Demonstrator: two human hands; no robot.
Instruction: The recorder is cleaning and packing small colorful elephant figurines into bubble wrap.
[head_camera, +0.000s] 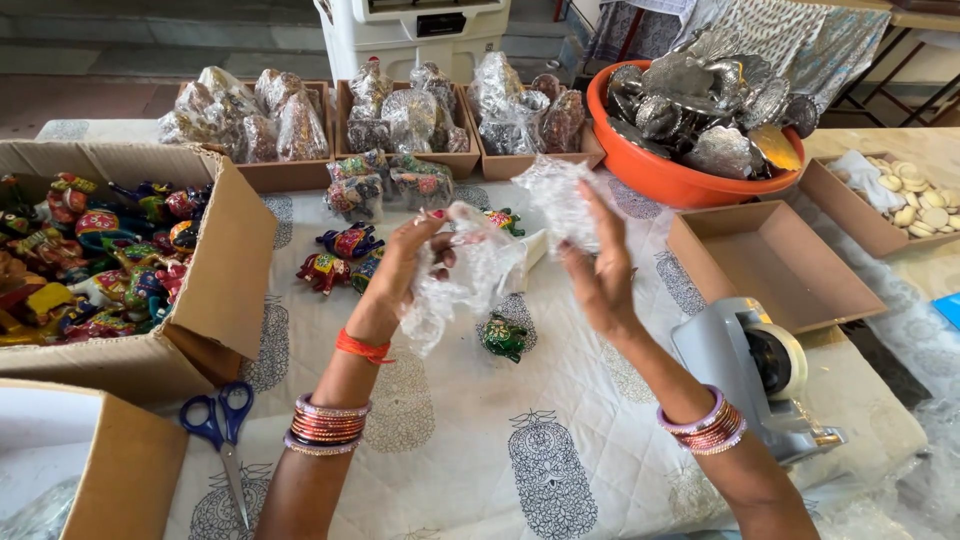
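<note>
My left hand (405, 270) and my right hand (598, 262) are raised over the table, both gripping one sheet of clear bubble wrap (480, 255) stretched between them. The sheet hangs crumpled below my left hand and bunches up above my right fingers. Under the wrap, on the printed white cloth (470, 440), lies a small green painted turtle figure (503, 337). A second small painted figure (505, 220) shows behind the wrap. Colourful painted elephant figures (340, 258) stand to the left of my left hand.
A tape dispenser (760, 370) and an empty shallow box (775, 262) sit right. An orange bowl (650, 165) holds silver pieces. Wrapped figures fill trays (400, 115) at the back. A carton of painted toys (110, 260) and blue scissors (220, 425) lie left.
</note>
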